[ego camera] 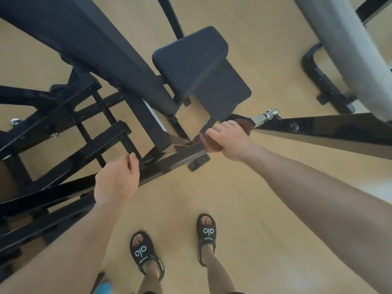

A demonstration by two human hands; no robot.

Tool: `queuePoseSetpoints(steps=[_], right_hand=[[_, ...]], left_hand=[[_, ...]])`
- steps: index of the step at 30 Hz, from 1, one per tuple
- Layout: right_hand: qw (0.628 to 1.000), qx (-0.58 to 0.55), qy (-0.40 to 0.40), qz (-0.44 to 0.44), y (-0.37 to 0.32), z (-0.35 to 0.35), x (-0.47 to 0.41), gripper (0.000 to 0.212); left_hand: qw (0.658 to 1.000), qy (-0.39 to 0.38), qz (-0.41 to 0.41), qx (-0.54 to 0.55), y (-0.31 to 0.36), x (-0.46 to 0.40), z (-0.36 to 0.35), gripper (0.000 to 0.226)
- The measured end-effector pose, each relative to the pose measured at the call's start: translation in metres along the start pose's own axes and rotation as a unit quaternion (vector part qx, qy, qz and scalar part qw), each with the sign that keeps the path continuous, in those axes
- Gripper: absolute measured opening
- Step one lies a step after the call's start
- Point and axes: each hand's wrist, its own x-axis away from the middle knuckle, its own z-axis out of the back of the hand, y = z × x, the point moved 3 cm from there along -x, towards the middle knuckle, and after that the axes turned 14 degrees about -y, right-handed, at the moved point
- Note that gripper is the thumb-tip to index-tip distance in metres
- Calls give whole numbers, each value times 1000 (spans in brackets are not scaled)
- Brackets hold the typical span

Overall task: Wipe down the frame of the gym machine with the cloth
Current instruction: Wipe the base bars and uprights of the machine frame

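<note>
Tan gym floor (244,198) all round, with a grey padded piece (347,52) off at the far right and a pair of black sandals (174,245) near the bottom of the head view, the only view there is. The black machine frame (53,128) fills the left side, dark seat pad (199,68) sitting above the middle. The right hand (230,140) has its fingers curled over a brownish cloth (209,143), pressing it onto the frame right where the bars meet under the seat. The left hand (117,179) is clamped round a slanting bar (169,162), thumb on top, looks like it's just bracing. That bar runs down and left from the cloth toward the left hand, so I'd guess the easy next stroke is along it. The right hand is obviously the one closest to the job.
</note>
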Motion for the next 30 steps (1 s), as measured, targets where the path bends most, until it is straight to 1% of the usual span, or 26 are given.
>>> queuePoseSetpoints(steps=[2, 5, 8, 10, 13, 14, 18, 20, 21, 23, 25, 26, 28, 30], right_hand=[[1000, 12, -6, -25, 0, -3, 0, 60], [998, 9, -10, -59, -33, -4, -4, 58], [1000, -8, -7, -25, -77, -2, -10, 59], [1000, -16, 8, 11, -87, -1, -12, 60], [997, -20, -21, 67, -62, -2, -11, 69], [997, -17, -25, 67, -47, -2, -9, 71], [999, -12, -36, -35, 21, 3, 5, 71], [996, -9, -64, -65, 35, 7, 11, 73], [995, -5, -75, -69, 34, 10, 12, 71], [995, 4, -83, -61, 22, 15, 8, 57], [995, 21, -93, -25, 7, 19, -1, 42], [994, 7, -108, -6, 5, 21, -6, 35], [989, -47, -138, 28, 9, 25, -13, 29], [986, -82, -135, 55, 19, 27, -11, 22]], left_hand=[[1000, -2, 2, -3, 0, -1, 0, 52], [1000, -2, -8, -12, 1, -1, 1, 51], [1000, -8, -14, -12, 2, 0, -1, 52], [1000, -6, -11, -5, 0, -1, -1, 53], [1000, -9, -9, -10, -3, -2, -1, 56], [1000, -11, -6, -11, -4, -1, -1, 57], [999, -48, 6, -18, -10, -2, -2, 64], [997, -71, 6, -42, -11, -4, -2, 66], [996, -79, 10, -44, -10, -5, -3, 66], [995, -91, 23, -24, -3, -4, -4, 68], [996, -83, 21, -11, 2, -4, -6, 72], [997, -78, 17, -11, 3, -5, -7, 72], [998, -66, 9, -7, -1, -5, -7, 70], [998, -64, 11, 5, -3, -4, -6, 66]])
